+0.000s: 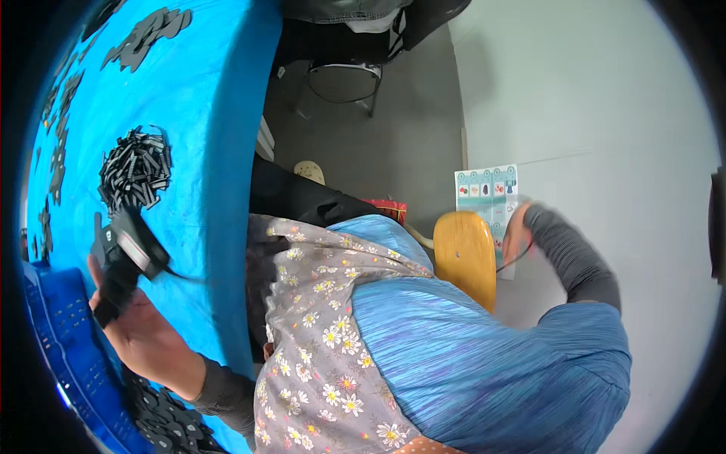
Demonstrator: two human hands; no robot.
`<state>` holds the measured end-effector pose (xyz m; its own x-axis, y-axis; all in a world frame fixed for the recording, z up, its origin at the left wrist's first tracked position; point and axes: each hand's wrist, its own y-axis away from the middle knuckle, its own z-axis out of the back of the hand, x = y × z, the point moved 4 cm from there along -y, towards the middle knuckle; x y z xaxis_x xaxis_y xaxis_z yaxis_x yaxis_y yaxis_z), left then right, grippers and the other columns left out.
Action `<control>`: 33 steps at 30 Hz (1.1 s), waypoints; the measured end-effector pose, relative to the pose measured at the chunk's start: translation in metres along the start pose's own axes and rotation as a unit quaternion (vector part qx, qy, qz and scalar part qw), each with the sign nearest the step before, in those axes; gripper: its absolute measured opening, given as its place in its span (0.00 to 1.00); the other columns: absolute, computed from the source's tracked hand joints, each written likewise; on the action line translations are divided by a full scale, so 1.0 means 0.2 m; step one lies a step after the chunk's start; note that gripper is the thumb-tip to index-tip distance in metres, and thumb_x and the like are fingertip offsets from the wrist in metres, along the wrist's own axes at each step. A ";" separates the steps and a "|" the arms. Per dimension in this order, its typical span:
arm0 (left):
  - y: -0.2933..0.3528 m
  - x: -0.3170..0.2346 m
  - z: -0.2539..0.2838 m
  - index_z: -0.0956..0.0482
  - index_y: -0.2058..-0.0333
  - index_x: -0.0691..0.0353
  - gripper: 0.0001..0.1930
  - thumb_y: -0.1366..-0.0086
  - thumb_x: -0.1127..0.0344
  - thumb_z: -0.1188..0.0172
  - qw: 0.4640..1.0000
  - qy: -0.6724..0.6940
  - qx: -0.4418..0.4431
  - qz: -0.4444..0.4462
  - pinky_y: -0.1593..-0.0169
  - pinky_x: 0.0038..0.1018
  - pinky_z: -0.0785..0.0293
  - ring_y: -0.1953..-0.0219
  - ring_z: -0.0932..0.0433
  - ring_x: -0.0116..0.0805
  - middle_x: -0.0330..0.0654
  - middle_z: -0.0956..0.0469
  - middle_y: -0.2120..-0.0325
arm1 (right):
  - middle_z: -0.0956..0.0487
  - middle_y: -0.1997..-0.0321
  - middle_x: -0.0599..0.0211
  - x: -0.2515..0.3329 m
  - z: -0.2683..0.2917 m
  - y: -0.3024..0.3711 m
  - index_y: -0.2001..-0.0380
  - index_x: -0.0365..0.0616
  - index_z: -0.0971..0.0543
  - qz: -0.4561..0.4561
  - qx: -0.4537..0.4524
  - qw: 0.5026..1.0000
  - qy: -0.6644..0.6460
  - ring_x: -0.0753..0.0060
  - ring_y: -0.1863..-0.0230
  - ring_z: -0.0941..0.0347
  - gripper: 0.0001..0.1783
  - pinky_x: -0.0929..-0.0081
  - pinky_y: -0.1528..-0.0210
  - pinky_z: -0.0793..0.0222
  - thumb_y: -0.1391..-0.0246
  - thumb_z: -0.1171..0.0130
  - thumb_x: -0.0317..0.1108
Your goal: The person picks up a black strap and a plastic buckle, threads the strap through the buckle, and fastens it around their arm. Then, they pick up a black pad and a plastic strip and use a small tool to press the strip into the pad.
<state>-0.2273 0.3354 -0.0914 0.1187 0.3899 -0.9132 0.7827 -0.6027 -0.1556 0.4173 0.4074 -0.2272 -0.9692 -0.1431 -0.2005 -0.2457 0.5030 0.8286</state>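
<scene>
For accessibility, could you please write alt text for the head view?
A person's left hand holds a black device beside a pile of small dark strips on a blue table; the blurred right hand is near a wall poster.

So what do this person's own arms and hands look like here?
Left hand: no glove shows; a dark grey sleeve reaches the wrist. Right hand: blurred, but looks gloveless, with a dark grey, ribbed-looking forearm sleeve. Above it, a blue, finely streaked shirt covers the upper arm. I can't make out any markings on either sleeve.
</scene>
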 end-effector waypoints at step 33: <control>0.11 0.07 0.22 0.28 0.54 0.68 0.14 0.34 0.69 0.59 0.967 -0.204 -0.149 0.032 0.49 0.25 0.34 0.50 0.30 0.32 0.44 0.29 0.51 | 0.29 0.49 0.64 0.76 0.57 0.50 0.58 0.49 0.27 0.254 -0.673 0.613 0.326 0.60 0.44 0.36 0.19 0.58 0.48 0.38 0.58 0.41 0.33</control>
<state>-0.2361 0.2967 -0.1252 -0.0313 0.0153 -0.9994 0.9303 -0.3652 -0.0348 0.2434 0.5331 -0.2346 -0.5936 -0.7904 0.1509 0.7481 -0.4729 0.4656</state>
